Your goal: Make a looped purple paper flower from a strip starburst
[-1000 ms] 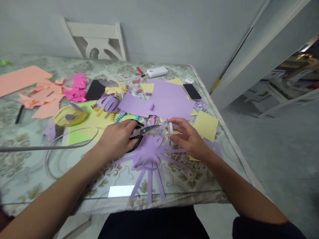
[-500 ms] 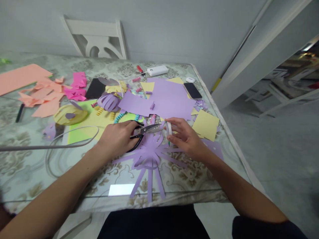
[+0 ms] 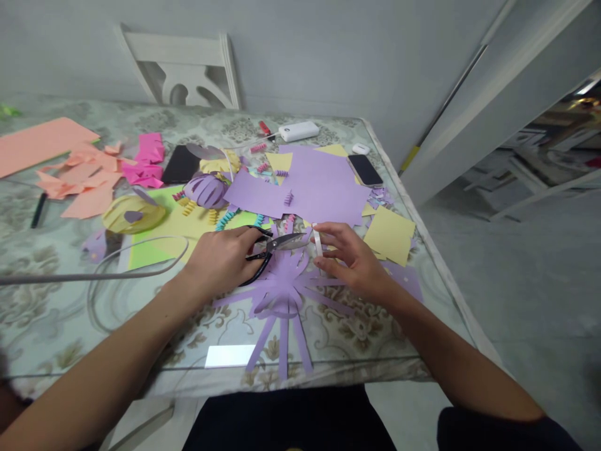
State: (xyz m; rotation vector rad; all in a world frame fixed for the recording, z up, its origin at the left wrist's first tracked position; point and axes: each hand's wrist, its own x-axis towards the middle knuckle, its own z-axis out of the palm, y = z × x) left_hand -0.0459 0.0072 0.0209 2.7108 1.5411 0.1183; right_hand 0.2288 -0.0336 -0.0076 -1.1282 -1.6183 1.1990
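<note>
My left hand point(image 3: 223, 260) is closed around the black handles of a pair of scissors point(image 3: 282, 243). The blades point right, and their tips are just short of my right hand point(image 3: 353, 255). Between the thumb and fingertips of that hand is a narrow piece of white tape point(image 3: 318, 243), seen edge-on; whether it is a roll or a strip I cannot tell. Below both hands lies a purple paper shape point(image 3: 284, 291) with long strips spreading out and curled loops at its middle.
Purple sheets point(image 3: 319, 185), yellow paper point(image 3: 389, 235) and curled paper springs lie beyond my hands. A phone point(image 3: 365, 170) and white power bank point(image 3: 298, 131) are further back. Striped paper balls point(image 3: 134, 215) and a grey cable point(image 3: 131, 274) are on the left.
The white tape has turned slightly in my right hand and shows a thinner edge. My left hand and the scissors have barely moved.
</note>
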